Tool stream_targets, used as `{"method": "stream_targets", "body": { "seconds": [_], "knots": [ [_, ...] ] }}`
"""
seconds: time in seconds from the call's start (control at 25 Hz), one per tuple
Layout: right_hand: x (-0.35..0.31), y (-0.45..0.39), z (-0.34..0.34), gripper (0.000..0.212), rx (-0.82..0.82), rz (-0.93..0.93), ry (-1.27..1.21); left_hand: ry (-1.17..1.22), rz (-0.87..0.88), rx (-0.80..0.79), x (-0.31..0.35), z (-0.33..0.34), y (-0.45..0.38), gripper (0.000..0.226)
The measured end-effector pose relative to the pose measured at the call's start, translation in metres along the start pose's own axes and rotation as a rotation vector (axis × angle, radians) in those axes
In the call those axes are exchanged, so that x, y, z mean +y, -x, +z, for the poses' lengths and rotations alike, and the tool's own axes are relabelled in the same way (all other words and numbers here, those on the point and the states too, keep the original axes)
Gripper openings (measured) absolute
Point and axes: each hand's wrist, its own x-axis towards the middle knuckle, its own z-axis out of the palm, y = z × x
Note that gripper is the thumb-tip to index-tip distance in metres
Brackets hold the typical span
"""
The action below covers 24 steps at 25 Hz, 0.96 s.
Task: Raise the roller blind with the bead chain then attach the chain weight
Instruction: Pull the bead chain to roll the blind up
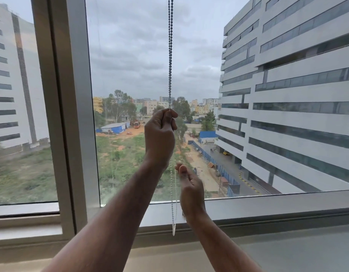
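Left hand (160, 134) fisted round bead chain (170, 55), mid-window. Right hand (191, 190) lower, fingers loosely curled, just beside the hanging strands. Chain weight (173, 230) dangles before the window frame's (267, 203) bottom rail.

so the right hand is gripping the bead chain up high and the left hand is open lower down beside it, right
Not quite: the hands are swapped. In the head view the left hand is closed on the bead chain up high, and the right hand is open lower down beside it.
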Motion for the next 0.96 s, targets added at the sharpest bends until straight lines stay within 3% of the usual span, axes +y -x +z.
{"method": "stream_targets", "body": {
  "seconds": [0.16, 0.52, 0.72, 0.96],
  "knots": [
    [-0.051, -0.034, 0.006, 0.032, 0.125, -0.136, -0.024, -0.006, -0.032, 0.002, -0.02, -0.006, 0.02, 0.026],
    [-0.156, -0.077, 0.041, 0.018, -0.034, -0.221, -0.203, -0.047, -0.113, -0.043, -0.06, -0.014, 0.07, 0.034],
    [-0.152, -0.082, 0.044, 0.025, 0.011, -0.25, -0.212, -0.037, -0.146, -0.066, -0.08, -0.024, 0.092, 0.035],
    [-0.117, -0.066, 0.039, 0.031, 0.057, -0.247, -0.159, 0.069, -0.358, -0.033, -0.096, -0.031, 0.104, 0.042]
  ]
}}
